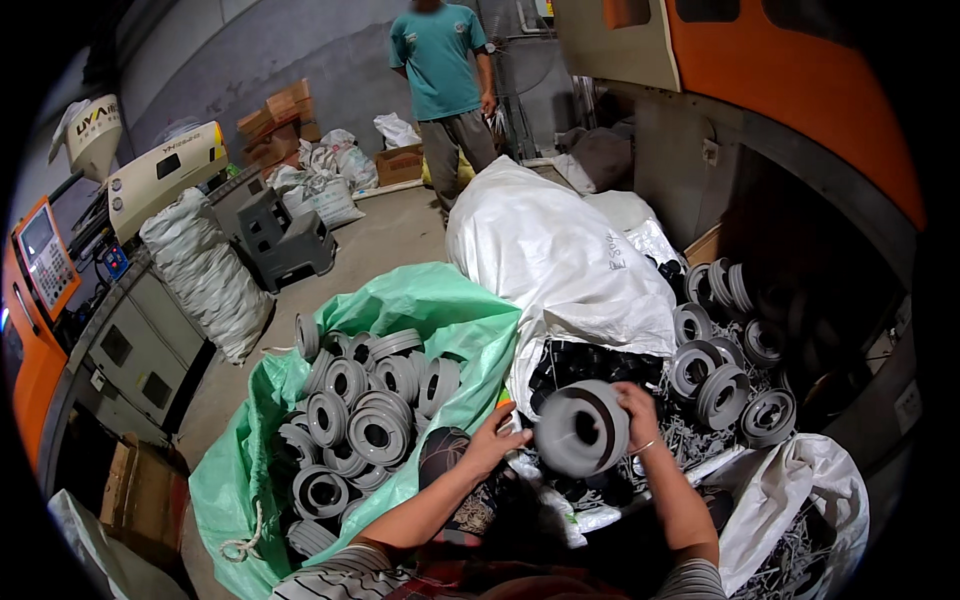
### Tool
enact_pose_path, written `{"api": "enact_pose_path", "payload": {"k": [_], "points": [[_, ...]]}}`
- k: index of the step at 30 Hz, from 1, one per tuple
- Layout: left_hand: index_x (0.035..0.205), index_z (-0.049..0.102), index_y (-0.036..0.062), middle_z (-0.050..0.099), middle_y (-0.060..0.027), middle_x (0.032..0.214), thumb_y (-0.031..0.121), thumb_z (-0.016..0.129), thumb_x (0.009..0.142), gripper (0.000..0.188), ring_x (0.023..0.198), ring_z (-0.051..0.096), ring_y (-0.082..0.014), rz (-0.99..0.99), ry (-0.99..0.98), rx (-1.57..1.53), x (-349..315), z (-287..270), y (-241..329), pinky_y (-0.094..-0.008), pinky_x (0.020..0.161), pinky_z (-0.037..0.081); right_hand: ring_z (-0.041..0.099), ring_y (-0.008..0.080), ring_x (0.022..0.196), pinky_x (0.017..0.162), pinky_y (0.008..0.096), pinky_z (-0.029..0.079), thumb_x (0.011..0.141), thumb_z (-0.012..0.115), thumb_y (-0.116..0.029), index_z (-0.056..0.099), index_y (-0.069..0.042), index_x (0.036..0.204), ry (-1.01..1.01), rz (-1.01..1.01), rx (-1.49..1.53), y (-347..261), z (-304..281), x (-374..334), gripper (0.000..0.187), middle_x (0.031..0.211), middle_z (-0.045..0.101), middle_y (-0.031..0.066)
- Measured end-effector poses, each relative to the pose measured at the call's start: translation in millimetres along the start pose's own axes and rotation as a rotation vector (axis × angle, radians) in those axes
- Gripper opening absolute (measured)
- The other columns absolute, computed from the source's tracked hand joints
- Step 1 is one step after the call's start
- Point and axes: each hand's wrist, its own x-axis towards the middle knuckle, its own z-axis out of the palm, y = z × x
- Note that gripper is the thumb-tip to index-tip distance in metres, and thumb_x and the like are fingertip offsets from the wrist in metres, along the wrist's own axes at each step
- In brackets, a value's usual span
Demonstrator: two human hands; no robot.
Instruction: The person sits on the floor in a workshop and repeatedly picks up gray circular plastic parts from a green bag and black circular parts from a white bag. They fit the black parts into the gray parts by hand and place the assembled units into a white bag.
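Note:
My right hand [640,415] grips a grey ring-shaped plastic part [556,440] by its right side, holding it up in front of me. The part is slightly blurred, with a round hole through its middle. My left hand [492,440] is just left of the part, thumb and fingers apart; no contact with it is visible. A small orange-yellow thing [504,397] shows by its fingertips, too small to name. To the left, a green woven sack [235,490] holds many similar grey parts [380,425]. Black pieces [590,366] fill the mouth of a white sack [540,235] ahead.
More grey ring parts [724,395] lie among thin grey plastic scraps at right, beside an orange machine [800,100]. A white sack of scraps [800,475] stands near right. A person [440,60] stands beyond the sacks. At left are a step stool [285,240] and a cardboard box [145,500].

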Motion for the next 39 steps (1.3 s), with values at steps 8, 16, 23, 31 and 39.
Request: {"api": "enact_pose_path", "payload": {"k": [8, 16, 23, 31, 39], "points": [[0.127, 0.043, -0.0012, 0.058, -0.0181, 0.111, 0.029, 0.047, 0.091, 0.047, 0.096, 0.061, -0.0283, -0.494, -0.315, -0.607, 3.2, -7.6, -29.7, -0.0421, 0.087, 0.049, 0.062, 0.0368, 0.088, 0.086, 0.039, 0.047, 0.089, 0.048, -0.037, 0.063, 0.004, 0.094, 0.082, 0.155, -1.043, 62.1, -14.1, -1.3, 0.044, 0.096, 0.064, 0.0231], [0.112, 0.053, -0.0027, 0.062, -0.0137, 0.098, 0.034, 0.058, 0.087, 0.045, 0.083, 0.062, -0.0263, -0.432, 0.12, -0.452, 5.8, 4.2, -22.6, -0.0401, 0.076, 0.051, 0.052, 0.0339, 0.115, 0.096, 0.0394, 0.042, 0.077, 0.06, -0.057, 0.056, 0.0, 0.119, -0.502, 0.728, -1.82, 128.5, -45.4, -24.2, 0.071, 0.121, 0.055, 0.0204], [0.116, 0.053, 0.0028, 0.061, -0.0108, 0.102, 0.033, 0.064, 0.085, 0.044, 0.092, 0.06, -0.0245, -0.518, -0.03, -0.387, 12.2, -5.7, -49.8, -0.0402, 0.08, 0.049, 0.053, 0.0369, 0.109, 0.095, 0.0388, 0.043, 0.066, 0.073, -0.046, 0.057, 0.002, 0.113, -0.409, 0.485, -1.93, 124.1, -48.5, -7.0, 0.069, 0.123, 0.053, 0.0194], [0.117, 0.053, 0.0041, 0.059, -0.0056, 0.104, 0.023, 0.062, 0.086, 0.037, 0.093, 0.056, -0.0164, -0.224, -0.234, -0.235, 5.3, 4.1, -41.2, -0.0295, 0.083, 0.044, 0.061, 0.0351, 0.096, 0.084, 0.0359, 0.048, 0.057, 0.079, -0.051, 0.059, 0.007, 0.105, 0.163, 0.138, -1.162, 48.6, 18.0, -5.6, 0.078, 0.099, 0.062, 0.0269], [0.111, 0.057, 0.0009, 0.061, -0.0084, 0.102, 0.016, 0.064, 0.084, 0.032, 0.091, 0.06, -0.0181, -0.386, -0.317, -0.107, -17.1, 3.6, -53.7, -0.0296, 0.08, 0.049, 0.057, 0.0342, 0.101, 0.089, 0.0354, 0.045, 0.062, 0.076, -0.047, 0.06, 0.004, 0.111, -0.114, 0.094, -1.25, 78.4, 26.6, -14.1, 0.072, 0.109, 0.057, 0.025]]}}
